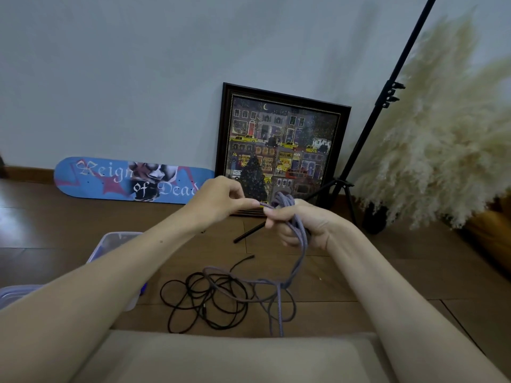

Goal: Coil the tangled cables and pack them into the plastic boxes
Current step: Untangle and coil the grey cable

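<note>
My right hand grips several loops of a purple braided cable in the air above the floor. My left hand pinches the same cable's strand just left of those loops. The rest of the purple cable hangs down and trails across the wooden floor, lying over a tangled black cable. Two clear plastic boxes lie at the left: one behind my left forearm and another at the frame's edge, both partly hidden by the arm.
A blue skateboard deck and a framed picture lean on the wall. A black tripod stand rises at the right beside pampas grass. A beige cushion fills the near edge.
</note>
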`<state>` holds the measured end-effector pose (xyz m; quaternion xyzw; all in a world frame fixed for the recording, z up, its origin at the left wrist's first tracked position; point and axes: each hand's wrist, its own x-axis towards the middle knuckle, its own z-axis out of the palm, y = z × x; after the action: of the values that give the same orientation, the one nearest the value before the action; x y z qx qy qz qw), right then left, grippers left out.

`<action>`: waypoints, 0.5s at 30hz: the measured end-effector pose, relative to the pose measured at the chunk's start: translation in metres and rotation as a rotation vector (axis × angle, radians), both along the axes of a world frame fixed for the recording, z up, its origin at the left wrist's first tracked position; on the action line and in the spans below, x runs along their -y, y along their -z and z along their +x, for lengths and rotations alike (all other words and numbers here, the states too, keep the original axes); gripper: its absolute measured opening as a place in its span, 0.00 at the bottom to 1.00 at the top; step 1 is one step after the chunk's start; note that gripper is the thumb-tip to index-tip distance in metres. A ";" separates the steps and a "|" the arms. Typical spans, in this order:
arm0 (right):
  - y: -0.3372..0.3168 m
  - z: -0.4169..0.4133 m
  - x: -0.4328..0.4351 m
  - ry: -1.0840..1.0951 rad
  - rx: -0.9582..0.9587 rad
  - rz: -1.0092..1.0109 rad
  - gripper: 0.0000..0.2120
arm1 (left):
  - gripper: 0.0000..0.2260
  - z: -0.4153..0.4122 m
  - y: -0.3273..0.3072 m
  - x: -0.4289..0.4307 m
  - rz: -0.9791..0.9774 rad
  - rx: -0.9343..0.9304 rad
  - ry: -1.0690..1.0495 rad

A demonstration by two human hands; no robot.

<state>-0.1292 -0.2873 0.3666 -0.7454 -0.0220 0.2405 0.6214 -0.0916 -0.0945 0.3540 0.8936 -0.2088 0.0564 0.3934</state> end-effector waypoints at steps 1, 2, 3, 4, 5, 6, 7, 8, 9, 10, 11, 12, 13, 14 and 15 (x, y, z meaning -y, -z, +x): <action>0.000 0.001 0.000 0.079 0.015 -0.012 0.12 | 0.12 0.003 0.003 -0.001 0.019 0.066 -0.042; 0.001 0.002 -0.001 0.159 0.037 -0.049 0.12 | 0.11 0.003 0.004 -0.002 0.044 0.157 -0.083; 0.001 0.003 -0.002 0.232 0.060 -0.084 0.12 | 0.09 0.001 0.005 0.000 0.062 0.247 -0.118; 0.002 0.004 -0.001 0.301 0.077 -0.096 0.11 | 0.07 -0.003 0.004 0.003 0.058 0.321 -0.137; 0.003 0.006 -0.001 0.371 0.084 -0.082 0.11 | 0.06 -0.009 0.004 0.008 0.050 0.330 -0.121; 0.005 0.008 0.000 0.437 0.087 -0.060 0.10 | 0.06 -0.015 0.005 0.014 0.040 0.252 -0.061; 0.006 0.010 0.001 0.490 0.090 -0.043 0.10 | 0.06 -0.022 0.009 0.022 0.054 0.087 0.036; 0.008 0.011 0.002 0.532 0.092 -0.036 0.10 | 0.08 -0.026 0.018 0.029 0.079 -0.132 0.158; 0.010 0.013 0.002 0.567 0.093 -0.035 0.10 | 0.12 -0.033 0.026 0.037 0.103 -0.351 0.276; 0.011 0.014 0.002 0.594 0.095 -0.035 0.11 | 0.19 -0.038 0.037 0.043 0.119 -0.521 0.376; 0.013 0.015 0.002 0.612 0.096 -0.028 0.11 | 0.24 -0.043 0.048 0.050 0.116 -0.621 0.452; 0.013 0.015 0.002 0.623 0.094 -0.012 0.12 | 0.26 -0.048 0.057 0.055 0.095 -0.672 0.487; 0.013 0.016 0.002 0.632 0.094 0.011 0.12 | 0.25 -0.052 0.064 0.061 0.069 -0.697 0.487; 0.013 0.016 0.003 0.641 0.097 0.030 0.12 | 0.23 -0.054 0.069 0.065 0.049 -0.706 0.467; 0.012 0.017 0.003 0.653 0.106 0.040 0.11 | 0.21 -0.054 0.071 0.069 0.040 -0.702 0.444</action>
<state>-0.1122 -0.2904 0.3542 -0.7123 0.1812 -0.0109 0.6780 -0.1454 -0.1630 0.2828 0.7993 -0.2504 -0.3421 0.4259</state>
